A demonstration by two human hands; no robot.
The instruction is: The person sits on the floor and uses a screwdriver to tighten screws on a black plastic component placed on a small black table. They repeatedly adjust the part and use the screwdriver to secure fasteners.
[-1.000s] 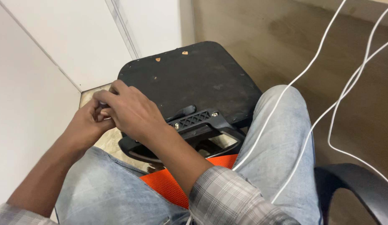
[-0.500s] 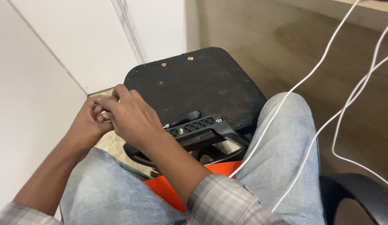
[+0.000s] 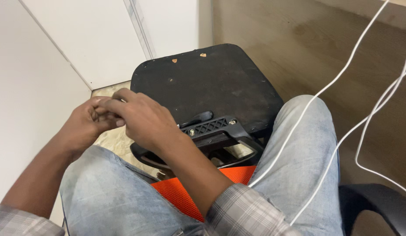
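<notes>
My left hand (image 3: 83,124) and my right hand (image 3: 144,120) meet fingertip to fingertip just left of a black padded seat panel (image 3: 211,87) that stands between my knees. Both hands have curled fingers pressed together; whatever is between them is hidden. My right forearm lies across the panel's near edge. A black ribbed plastic bracket (image 3: 209,126) with two screw heads is fixed at that edge, with a small black lever (image 3: 198,117) beside it. Both hands are off the bracket.
I sit in jeans on an orange mesh seat (image 3: 185,194). White cables (image 3: 325,87) hang across my right knee. White wall panels (image 3: 80,39) stand close on the left, a brown surface (image 3: 299,39) lies behind, and a black armrest (image 3: 377,205) is at the lower right.
The hands stay joined and have shifted slightly, with the fingers working against each other. The view has drifted a little; the black panel has not visibly moved.
</notes>
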